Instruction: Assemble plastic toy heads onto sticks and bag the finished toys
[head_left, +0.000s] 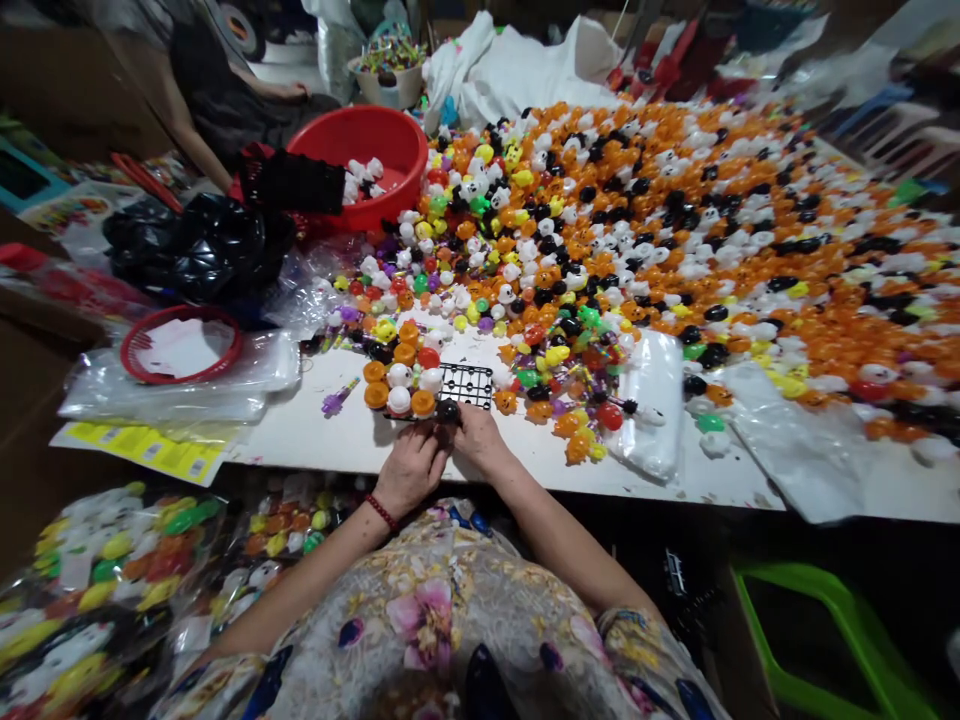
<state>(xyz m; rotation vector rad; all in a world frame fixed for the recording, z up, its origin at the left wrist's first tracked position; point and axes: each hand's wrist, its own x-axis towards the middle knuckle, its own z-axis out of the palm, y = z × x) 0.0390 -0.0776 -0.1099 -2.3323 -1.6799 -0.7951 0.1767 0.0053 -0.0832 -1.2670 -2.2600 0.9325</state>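
Observation:
A black plastic grid (466,385) lies near the table's front edge. On its left part stand small toy pieces in rows: orange ones (424,404), white ones (400,401) and a red one (428,357). My left hand (412,465) is closed at the near edge of the grid, its fingers curled and its fingertips partly hidden. Beside it, my right hand (478,437) has its fingers closed around a small round black toy (448,411) at the grid's front. The right part of the grid shows bare squares.
A large heap of orange, white and black toys (675,220) covers the table's back and right. A red tub (409,150), black bag (199,245) and red basket (238,345) stand left. Clear plastic bags (652,405) lie right. A person (217,90) sits beyond; a green stool (802,580) is below.

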